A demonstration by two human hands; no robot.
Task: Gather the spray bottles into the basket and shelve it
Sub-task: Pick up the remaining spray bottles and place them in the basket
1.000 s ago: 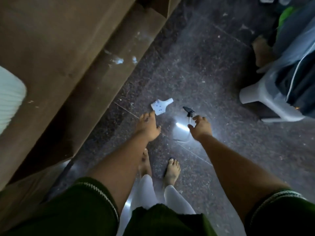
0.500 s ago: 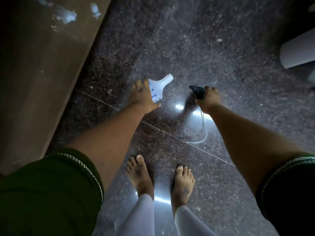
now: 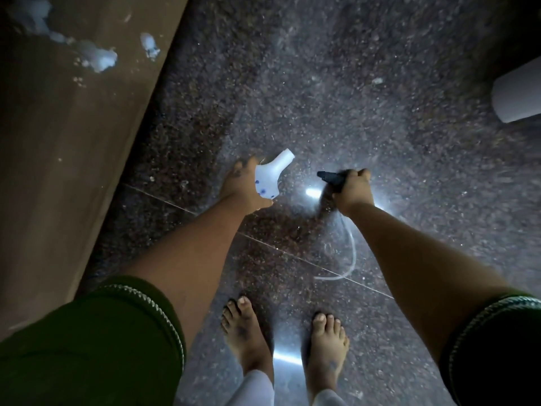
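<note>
Left hand point(image 3: 243, 187) fingers wrapped round white bottle point(image 3: 270, 178), right hand point(image 3: 352, 190) clamped on clear bottle's black sprayer point(image 3: 330, 178)

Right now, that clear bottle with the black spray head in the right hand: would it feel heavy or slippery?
The clear bottle with the black spray head is probably light: the floor shows through its body. Its smooth plastic might be slick, yet the right hand grips the trigger neck, which should stop sliding.

A brown cabinet side point(image 3: 73, 159) fills the left; speckled stone floor point(image 3: 366, 98) (glossy, light-streaked) spreads right, white furniture leg point(image 3: 516, 96) upper right.
</note>
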